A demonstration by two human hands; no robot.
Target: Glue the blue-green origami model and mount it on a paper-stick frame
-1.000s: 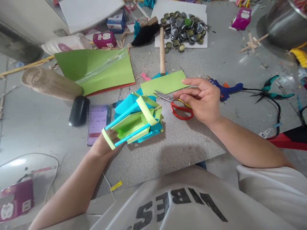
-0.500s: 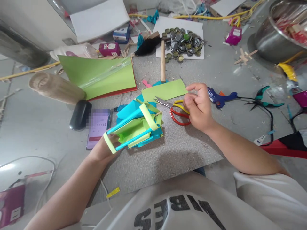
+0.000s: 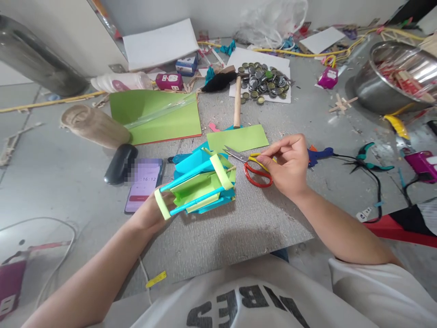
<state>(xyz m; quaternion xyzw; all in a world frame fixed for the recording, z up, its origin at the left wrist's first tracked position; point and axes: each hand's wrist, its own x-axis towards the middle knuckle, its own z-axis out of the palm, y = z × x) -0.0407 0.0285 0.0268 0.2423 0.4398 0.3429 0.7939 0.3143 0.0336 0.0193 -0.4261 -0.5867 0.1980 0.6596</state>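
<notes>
Lying beside my left hand [image 3: 155, 210], the phone [image 3: 145, 191] faces me, probably for reading. That hand is clamped on the paper frame's [image 3: 196, 187] left end, fingers hidden, likely sparing its slim bars. Rightward, a green strip [image 3: 239, 138] edges near the scissors [image 3: 245, 160], handles turned toward my right hand [image 3: 290, 164]. Its thumb and forefinger nearly meet at the yellow loop; whether they grip, I cannot tell. Grey board [image 3: 252, 216] stretches to its near edge, giving elbow room.

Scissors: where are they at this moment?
In the head view, the scissors are just right of centre, between the right hand and the blue-and-green paper model, next to the green paper strip.
</notes>
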